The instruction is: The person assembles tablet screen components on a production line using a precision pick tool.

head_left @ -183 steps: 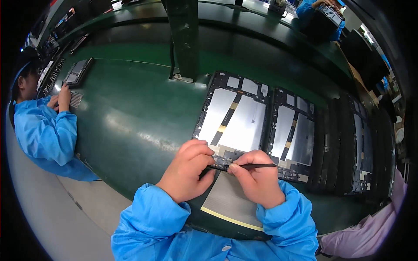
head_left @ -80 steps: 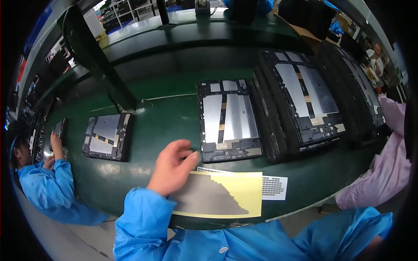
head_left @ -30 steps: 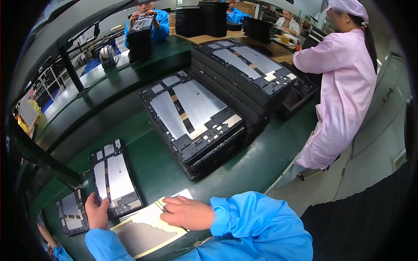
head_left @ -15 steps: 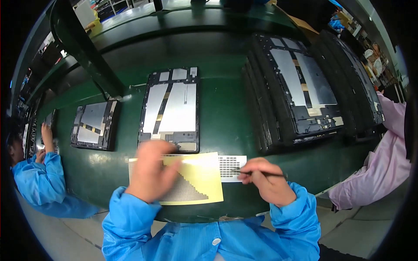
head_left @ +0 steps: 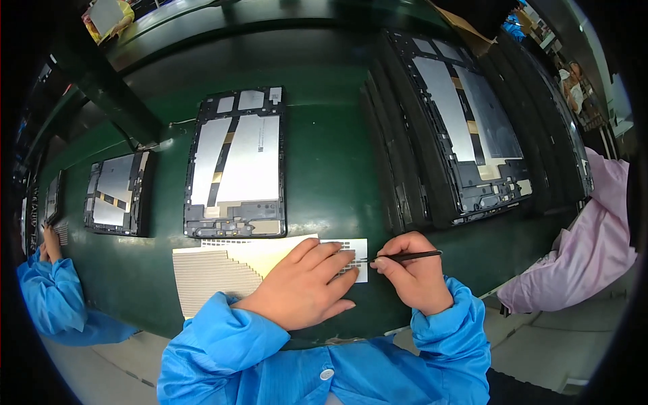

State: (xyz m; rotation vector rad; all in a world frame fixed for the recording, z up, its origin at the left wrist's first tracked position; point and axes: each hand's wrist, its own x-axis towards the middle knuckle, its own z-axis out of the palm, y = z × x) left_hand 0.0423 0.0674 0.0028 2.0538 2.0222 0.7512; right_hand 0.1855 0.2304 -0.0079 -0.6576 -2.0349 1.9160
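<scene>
My left hand lies flat with fingers apart over a yellow sheet and the white sheet beneath it. Rows of small dark rectangular stickers show on the white sheet. Thin brown-grey strips in a stepped pattern cover the yellow sheet's left part. Between the thumb and fingers of my right hand is a pair of black tweezers, its tip pointing left at the stickers near my left fingertips. Just beyond the sheets lies an opened tablet body, silver inside with a black frame and a slanted dark ribbon.
Tall stacks of tablet bodies stand at the right, with another stack behind. A smaller-looking tablet stack sits left. A green post rises at the far left. Co-workers' sleeves, blue and pink, flank the green bench.
My left hand has come down and right, from a blurred position above the yellow sheet to flat on the sheets. The tweezers stay in my right hand. The view has shifted slightly.
</scene>
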